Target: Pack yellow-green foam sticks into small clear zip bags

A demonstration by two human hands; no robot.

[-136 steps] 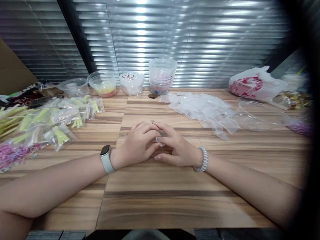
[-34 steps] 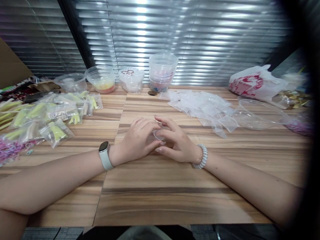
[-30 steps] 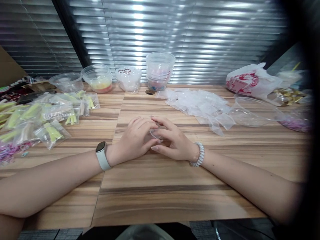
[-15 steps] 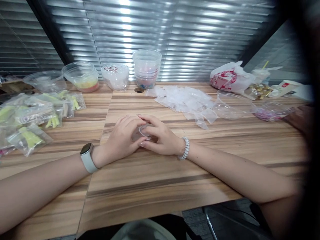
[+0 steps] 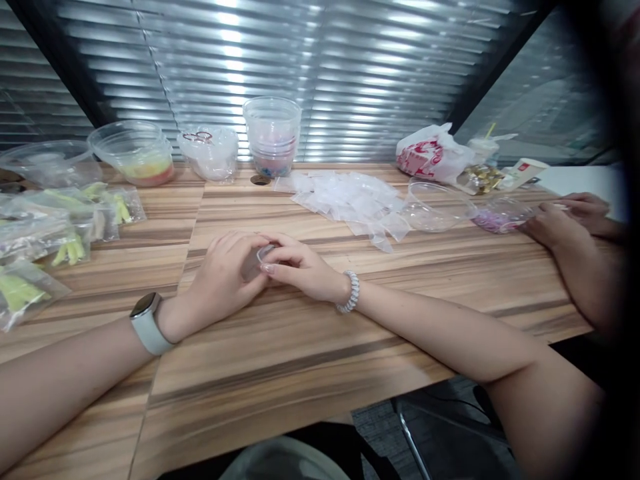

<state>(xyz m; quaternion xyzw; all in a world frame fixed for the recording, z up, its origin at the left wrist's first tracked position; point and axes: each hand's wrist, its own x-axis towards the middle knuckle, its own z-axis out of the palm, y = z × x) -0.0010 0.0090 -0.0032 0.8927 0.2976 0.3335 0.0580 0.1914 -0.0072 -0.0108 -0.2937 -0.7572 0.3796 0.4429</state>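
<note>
My left hand (image 5: 223,277), with a watch on the wrist, curls round a small clear plastic piece with a curved rim (image 5: 250,265). From the other side, my right hand (image 5: 300,268) closes its fingers on the same piece, thumb and fingertips at the rim. Both hands rest low over the wooden table (image 5: 280,347), fingertips close together. Most of the piece is hidden behind the fingers, so its full shape cannot be made out. Beyond my hands lies a heap of clear plastic bags (image 5: 345,197).
Bags with yellow-green pieces (image 5: 70,247) lie at left. Clear tubs (image 5: 133,157) and a stack of clear cups (image 5: 273,137) line the back. A clear container (image 5: 435,207) lies right, near a white-and-red bag (image 5: 433,153). Another person's hands (image 5: 560,223) work at far right.
The view has swung right, so the table things sit further left. My right fingers have shifted slightly on the clear piece. More of the other person's hands shows.
</note>
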